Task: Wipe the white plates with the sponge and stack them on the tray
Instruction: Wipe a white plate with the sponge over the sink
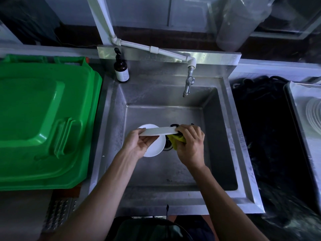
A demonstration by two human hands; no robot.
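Note:
Over the steel sink [218, 136], my left hand [137, 145] grips the left edge of a white plate [159, 131] held nearly edge-on to the camera. My right hand [190, 145] grips a yellow sponge [178, 140] with a dark side, pressed against the plate's right end. Another white plate [155, 146] lies on the sink floor below, partly hidden by the held plate and my left hand. At the far right, a stack of white plates [314, 117] lies on a metal tray [295, 108], cut off by the frame edge.
A green bin lid [43, 119] fills the left side. A dark pump bottle [121, 68] stands at the sink's back left corner. The tap [188, 84] hangs over the basin's back. A black bag-lined bin [264, 136] sits between sink and tray.

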